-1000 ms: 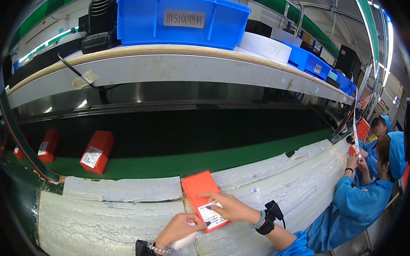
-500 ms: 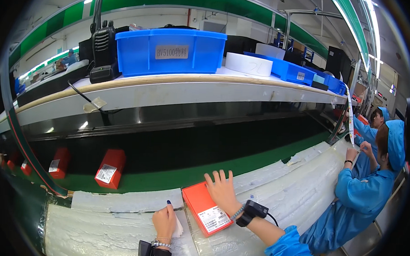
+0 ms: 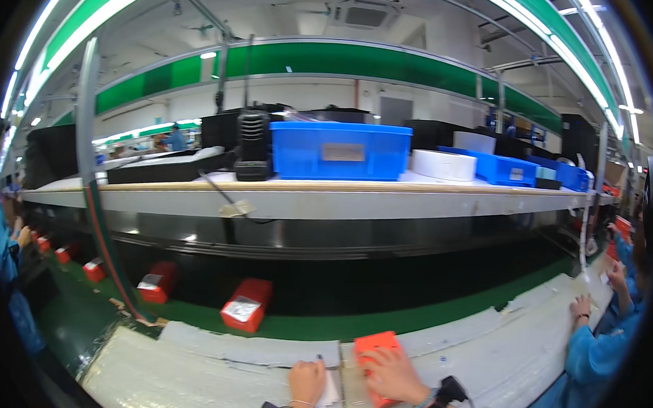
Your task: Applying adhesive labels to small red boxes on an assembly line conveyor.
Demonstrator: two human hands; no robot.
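Pressing flat on the orange box (image 3: pixel 376 346), the right hand (image 3: pixel 391 375) steadies it; left hand (image 3: pixel 306 382) grips a pen (image 3: pixel 318 359), seemingly mid-labelling; next needs careful aim.

An orange box (image 3: pixel 376 353) is being pressed flat onto the padded desk (image 3: pixel 213 373) by the right hand (image 3: pixel 392 373), whose grip is spread open over it. A thin white sheet (image 3: pixel 330 392) is being touched by the left hand (image 3: pixel 306 382) just beside the box. Beyond the desk, red boxes (image 3: pixel 245 305) are being carried on a green conveyor belt (image 3: pixel 351 323), and a blue bin (image 3: pixel 339 150) is being kept on the shelf (image 3: pixel 305 197) above.
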